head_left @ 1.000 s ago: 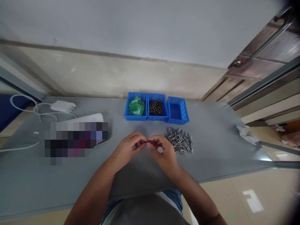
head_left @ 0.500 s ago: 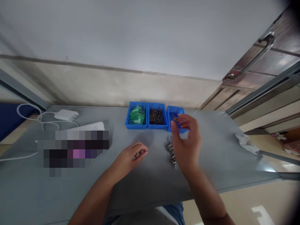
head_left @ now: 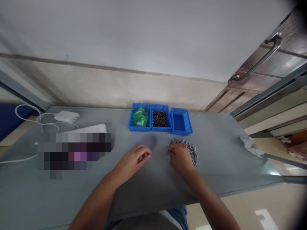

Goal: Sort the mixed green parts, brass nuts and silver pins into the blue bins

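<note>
My right hand (head_left: pixel 180 156) is down on a pile of slim silver metal pins (head_left: pixel 193 155), right of the table's middle. Its fingers are bent together around a small dark metal piece at their tips, partly hidden by the hand. To the left, my left hand (head_left: pixel 134 158) rests low over the table with fingers curled and thumb close to them. Whatever those fingers may hold is hidden. Behind the hands stand a blue bin of green packets (head_left: pixel 140 118), a blue bin of small dark metal parts (head_left: pixel 160 119) and a blue bin (head_left: pixel 181 120) whose bare bottom shows.
A white device (head_left: pixel 100 128), partly blurred out, lies on the left of the grey table (head_left: pixel 153 191). A white adapter (head_left: pixel 66 116) and its looped cable (head_left: pixel 26 106) are behind it. Crumpled white tissue (head_left: pixel 251 147) lies at the right edge. A pale wall closes off the back.
My right hand has come down and toward me from in front of the right-hand bin onto the metal pins. That bin's inside is now uncovered. My left hand has stayed nearly still.
</note>
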{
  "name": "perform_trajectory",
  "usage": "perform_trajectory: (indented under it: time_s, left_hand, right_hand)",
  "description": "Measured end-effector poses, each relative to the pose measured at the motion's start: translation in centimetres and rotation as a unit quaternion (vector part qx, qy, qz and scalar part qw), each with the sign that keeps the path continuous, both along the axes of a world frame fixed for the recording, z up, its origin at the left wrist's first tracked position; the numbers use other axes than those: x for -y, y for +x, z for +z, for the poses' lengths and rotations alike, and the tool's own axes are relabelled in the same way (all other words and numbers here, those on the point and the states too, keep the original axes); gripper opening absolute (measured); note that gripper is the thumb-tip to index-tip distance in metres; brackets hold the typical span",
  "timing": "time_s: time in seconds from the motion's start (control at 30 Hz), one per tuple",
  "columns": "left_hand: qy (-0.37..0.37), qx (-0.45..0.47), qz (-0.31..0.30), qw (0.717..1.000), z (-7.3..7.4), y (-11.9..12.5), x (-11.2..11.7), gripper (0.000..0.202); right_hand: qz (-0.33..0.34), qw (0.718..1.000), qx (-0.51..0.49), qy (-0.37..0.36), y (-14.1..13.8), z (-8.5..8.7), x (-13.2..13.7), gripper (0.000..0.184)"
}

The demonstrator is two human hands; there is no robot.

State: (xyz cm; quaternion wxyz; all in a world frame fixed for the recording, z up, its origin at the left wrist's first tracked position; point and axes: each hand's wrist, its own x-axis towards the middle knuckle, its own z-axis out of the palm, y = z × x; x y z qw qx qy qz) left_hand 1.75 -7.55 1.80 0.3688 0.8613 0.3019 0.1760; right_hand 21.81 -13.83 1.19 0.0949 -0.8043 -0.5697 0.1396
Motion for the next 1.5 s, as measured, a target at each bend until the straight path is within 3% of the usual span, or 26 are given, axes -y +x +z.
perform_trajectory:
  time_s: [0.37, 0.53, 0.6, 0.67, 0.77, 0.87, 0.93, 1.0, 1.23, 1.33, 1.4, 1.5]
  left_hand:
    - [0.005, 0.006, -0.009, 1.0, 0.0, 0.1, 0.0, 0.012]
    - [0.005, 0.011, -0.009, 1.0, -0.1, 0.1, 0.0, 0.013]
    - [-0.002, 0.017, -0.006, 1.0, -0.1, 0.1, 0.1, 0.013]
    - [-0.01, 0.021, 0.0, 1.0, 0.0, 0.2, 0.3, 0.014]
    - [-0.017, 0.039, 0.011, 0.999, 0.3, 0.2, 0.5, 0.019]
    - [-0.016, 0.062, 0.017, 0.998, 0.5, 0.2, 0.6, 0.019]
    - [-0.015, 0.062, 0.014, 0.998, 0.6, 0.2, 0.6, 0.017]
    - [-0.017, 0.057, 0.007, 0.998, 0.6, 0.2, 0.5, 0.015]
    - [-0.017, 0.062, -0.004, 0.998, 0.9, 0.1, 0.4, 0.011]
    - [-0.014, 0.053, 0.004, 0.998, 0.9, 0.1, 0.4, 0.01]
    - [-0.01, 0.046, 0.011, 0.999, 1.0, 0.1, 0.4, 0.01]
    - [-0.006, 0.039, 0.017, 0.999, 1.0, 0.1, 0.4, 0.009]
  right_hand:
    - [-0.005, 0.995, -0.069, 0.072, -0.1, -0.5, 0.0, 0.009]
    - [-0.042, 0.964, -0.222, 0.138, -0.4, 0.0, -0.1, 0.007]
    - [-0.067, 0.927, -0.339, 0.146, -0.9, 0.2, -0.1, 0.011]
    - [-0.084, 0.868, -0.472, 0.127, -1.7, 0.2, 0.0, 0.016]
    - [-0.103, 0.739, -0.663, 0.066, -3.3, 0.1, 0.1, 0.019]
    - [-0.121, 0.611, -0.782, 0.014, -4.9, 0.0, 0.2, 0.018]
    - [-0.127, 0.564, -0.816, 0.003, -5.6, 0.0, 0.3, 0.016]
    - [-0.124, 0.544, -0.83, -0.001, -5.9, 0.1, 0.4, 0.013]
    - [-0.115, 0.532, -0.839, -0.006, -6.2, 0.1, 0.5, 0.01]
    - [-0.123, 0.552, -0.825, 0.008, -6.2, -0.3, 0.4, 0.013]
    - [-0.134, 0.609, -0.78, 0.049, -6.2, -0.3, 0.4, 0.017]
    - [-0.119, 0.743, -0.642, 0.148, -6.3, 0.3, 0.6, 0.016]
